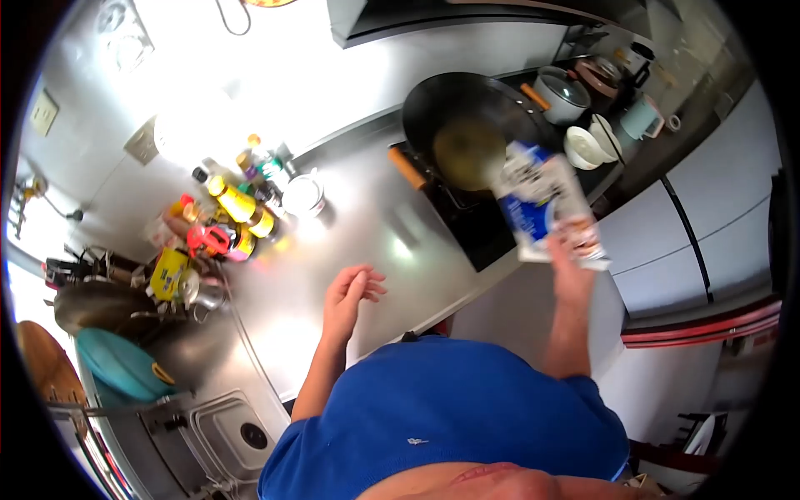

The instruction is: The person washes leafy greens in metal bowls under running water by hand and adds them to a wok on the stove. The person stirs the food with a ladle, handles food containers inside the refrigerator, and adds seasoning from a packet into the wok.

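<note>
My right hand (572,260) grips a blue and white printed plastic bag (537,200) by its lower end. The bag's far end reaches over the near right rim of a large black wok (425,112) on the stove. Yellowish liquid (467,150) lies in the wok's bottom. Motion blurs the bag, and I cannot tell whether anything leaves it. My left hand (357,287) hovers above the steel counter (408,267), fingers loosely curled and apart, with nothing in it.
Sauce bottles (237,204) and a white tub (303,196) stand on the counter at left. A sink (229,425) lies at lower left. Right of the wok are a lidded pot (562,96), white bowls (586,148) and a pale blue pitcher (642,118). A range hood (450,21) hangs above.
</note>
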